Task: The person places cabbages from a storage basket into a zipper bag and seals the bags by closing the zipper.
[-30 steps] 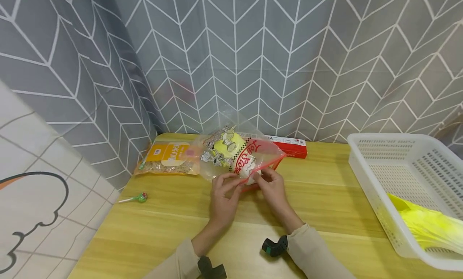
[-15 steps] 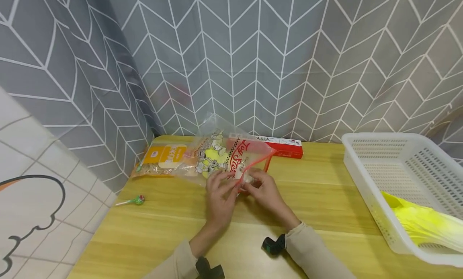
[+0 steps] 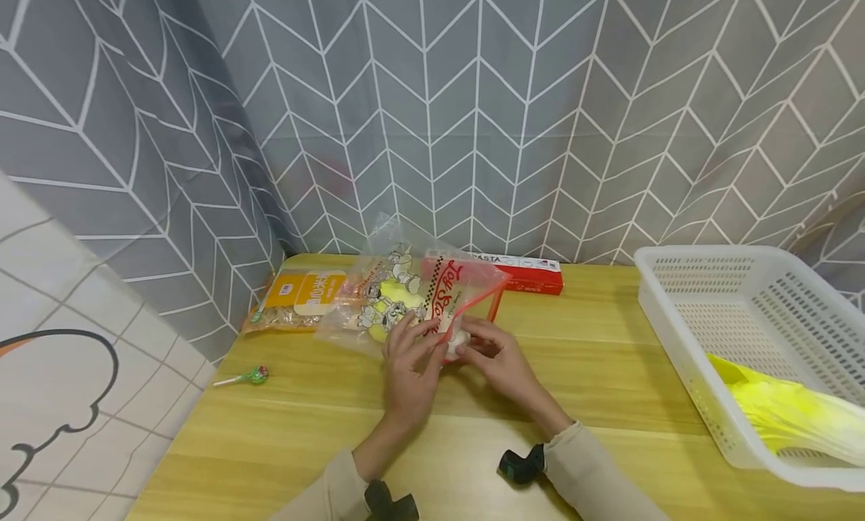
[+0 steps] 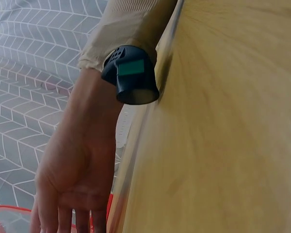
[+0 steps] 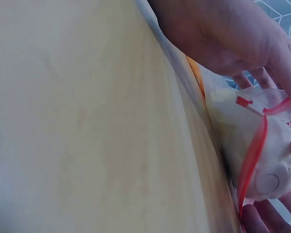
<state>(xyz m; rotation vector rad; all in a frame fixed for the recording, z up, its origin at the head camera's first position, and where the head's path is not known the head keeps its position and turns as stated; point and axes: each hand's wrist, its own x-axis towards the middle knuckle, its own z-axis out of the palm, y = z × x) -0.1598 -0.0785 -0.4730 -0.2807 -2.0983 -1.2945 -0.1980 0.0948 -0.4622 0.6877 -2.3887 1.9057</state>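
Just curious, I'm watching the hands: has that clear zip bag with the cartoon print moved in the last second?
Yes. The zip bag has dropped toward the table, lying flatter, judged against the red box behind.

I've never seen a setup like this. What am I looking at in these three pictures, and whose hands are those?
No machine here: a person works with bare hands, wearing three cameras. The wide picture comes from the head; the two close ones from small cameras strapped at each wrist. On the wooden table both hands, the left hand and the right hand, pinch the red-edged mouth of a clear zip bag with something yellow inside. Nearby lie a snack packet, a lollipop, a red box and a white basket.
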